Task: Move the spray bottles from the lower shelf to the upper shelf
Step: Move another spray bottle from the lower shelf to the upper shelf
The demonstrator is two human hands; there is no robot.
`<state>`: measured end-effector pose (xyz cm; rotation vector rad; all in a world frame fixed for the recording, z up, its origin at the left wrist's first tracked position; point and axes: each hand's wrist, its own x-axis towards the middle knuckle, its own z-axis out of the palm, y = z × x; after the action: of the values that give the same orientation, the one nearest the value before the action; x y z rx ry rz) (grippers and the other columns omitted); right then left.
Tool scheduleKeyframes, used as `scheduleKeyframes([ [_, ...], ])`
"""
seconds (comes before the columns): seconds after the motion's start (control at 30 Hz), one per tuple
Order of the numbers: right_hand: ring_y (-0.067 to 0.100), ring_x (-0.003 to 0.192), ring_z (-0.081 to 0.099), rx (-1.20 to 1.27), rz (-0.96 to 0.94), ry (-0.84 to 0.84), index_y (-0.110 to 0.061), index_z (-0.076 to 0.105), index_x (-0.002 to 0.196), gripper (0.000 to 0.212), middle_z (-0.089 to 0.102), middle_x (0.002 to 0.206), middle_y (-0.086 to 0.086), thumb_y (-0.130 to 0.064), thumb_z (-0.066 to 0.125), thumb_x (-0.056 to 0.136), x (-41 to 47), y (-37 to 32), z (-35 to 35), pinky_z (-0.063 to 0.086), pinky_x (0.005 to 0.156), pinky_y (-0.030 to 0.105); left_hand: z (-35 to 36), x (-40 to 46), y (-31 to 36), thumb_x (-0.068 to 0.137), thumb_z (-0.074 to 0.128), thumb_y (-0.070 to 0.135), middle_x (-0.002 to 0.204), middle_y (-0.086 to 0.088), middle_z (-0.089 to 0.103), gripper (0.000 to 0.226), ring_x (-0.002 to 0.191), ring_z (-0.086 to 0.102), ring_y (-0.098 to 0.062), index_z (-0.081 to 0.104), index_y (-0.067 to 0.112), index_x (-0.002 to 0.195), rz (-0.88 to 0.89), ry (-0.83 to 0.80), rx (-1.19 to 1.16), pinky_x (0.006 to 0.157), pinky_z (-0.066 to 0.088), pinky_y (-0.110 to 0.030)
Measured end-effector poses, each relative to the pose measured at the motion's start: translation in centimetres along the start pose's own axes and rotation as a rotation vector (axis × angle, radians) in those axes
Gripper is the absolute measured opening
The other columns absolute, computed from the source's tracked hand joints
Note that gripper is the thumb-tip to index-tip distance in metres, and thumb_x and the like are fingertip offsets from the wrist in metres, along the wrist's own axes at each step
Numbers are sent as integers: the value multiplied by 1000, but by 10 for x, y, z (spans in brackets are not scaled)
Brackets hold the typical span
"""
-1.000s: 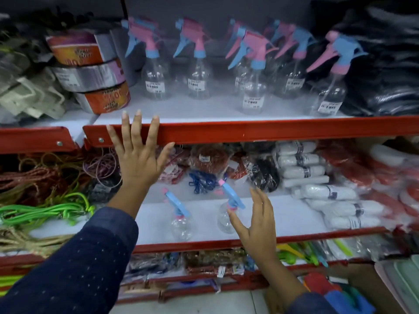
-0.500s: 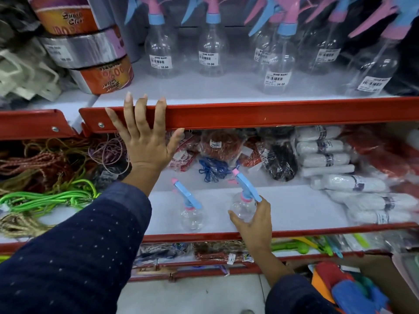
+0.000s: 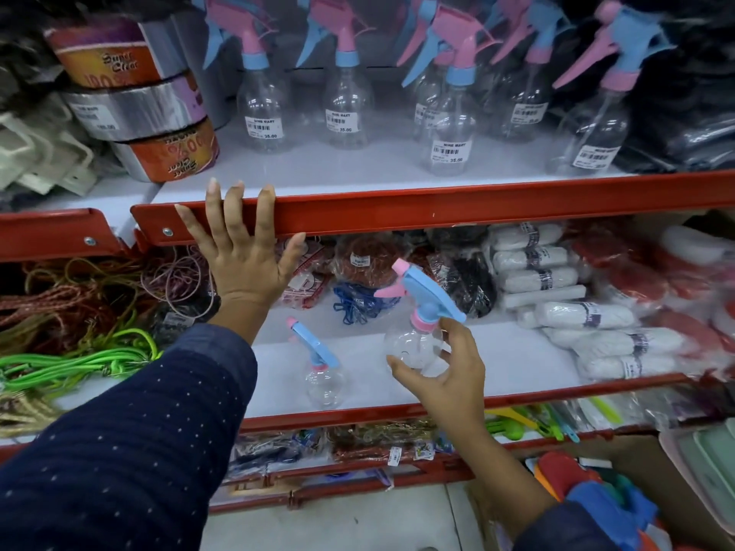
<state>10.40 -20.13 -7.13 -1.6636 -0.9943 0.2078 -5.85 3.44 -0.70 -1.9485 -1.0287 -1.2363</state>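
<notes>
Two clear spray bottles with blue-and-pink trigger heads are at the lower shelf (image 3: pixel 517 351). My right hand (image 3: pixel 445 375) grips the right spray bottle (image 3: pixel 413 336) by its round body and holds it tilted, lifted off the shelf. The left spray bottle (image 3: pixel 322 375) stands alone on the white shelf board. My left hand (image 3: pixel 242 252) is flat, fingers spread, resting on the red front rail of the upper shelf (image 3: pixel 477 200). Several identical spray bottles (image 3: pixel 262 109) stand in a row on the upper shelf.
Stacked tape rolls (image 3: pixel 135 109) sit at the upper shelf's left. Dark packed goods (image 3: pixel 684 125) fill its right end. Coiled ropes (image 3: pixel 71 312) lie left on the lower shelf, white wrapped rolls (image 3: pixel 596 320) right, bagged items behind. A box of coloured cloths (image 3: pixel 588 495) sits below right.
My right hand reached in, closed on the right spray bottle and raised it off the lower shelf. My left hand stayed on the red rail. The view shifted closer.
</notes>
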Motion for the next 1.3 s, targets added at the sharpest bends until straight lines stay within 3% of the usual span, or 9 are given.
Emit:
scheduleKeyframes([
  [0.1,0,109,54,40,-86,18,-29,51,116,65,55,115,-16,-37,84,60,10,-29,-17,52,88,28,-3,1,1,98,33,57,141,-13,24,59,140,14,-36,30,18,142,-4,-20,4,114,-9,-56],
  [0.23,-1,99,56,58,-190,3,-36,53,114,63,59,108,-16,-36,84,60,37,-74,-39,45,79,13,-6,2,2,98,34,55,140,-16,27,59,140,16,-38,32,16,142,-10,-36,6,115,-6,-58],
  [0.4,4,94,62,83,-213,-49,-50,55,103,58,65,105,-14,-44,85,54,77,-125,-53,53,79,27,-8,3,3,98,31,56,138,-18,31,59,139,20,-38,34,16,142,-21,-39,11,115,-2,-61],
  [0.53,5,97,63,107,-238,-71,-38,59,110,64,66,107,-15,-47,85,52,110,-157,-55,54,83,31,-9,5,3,98,29,57,136,-19,33,59,138,19,-37,30,18,142,-14,-24,1,115,0,-62],
  [0.73,6,96,60,76,-292,-74,-38,55,111,62,63,111,-9,-40,86,58,154,-185,-33,55,82,35,-7,5,1,97,30,58,135,-19,35,61,138,21,-36,27,20,145,-2,4,31,116,2,-62],
  [0.9,14,100,58,-23,-287,-98,-26,56,114,67,61,112,-5,-54,80,59,185,-184,1,53,85,41,-6,5,2,97,29,58,134,-18,37,60,137,22,-36,33,19,142,-3,7,11,116,1,-62],
  [1.0,18,107,57,-78,-242,-135,-20,53,122,74,60,119,1,-52,81,61,197,-180,18,50,87,36,-6,6,2,97,29,58,134,-18,37,59,137,22,-36,32,20,141,-9,5,-4,116,1,-61],
  [1.1,22,106,56,-123,-206,-174,-16,51,124,74,58,122,6,-45,82,64,205,-177,28,42,80,27,-6,6,2,97,28,58,133,-17,37,58,137,21,-35,28,21,142,-10,16,-10,116,1,-61],
  [1.3,28,107,57,-170,-148,-221,-15,48,123,74,58,122,9,-47,81,65,214,-170,37,45,79,31,-5,6,2,97,29,58,134,-16,37,58,137,22,-34,28,22,143,-10,31,-4,116,2,-60],
])
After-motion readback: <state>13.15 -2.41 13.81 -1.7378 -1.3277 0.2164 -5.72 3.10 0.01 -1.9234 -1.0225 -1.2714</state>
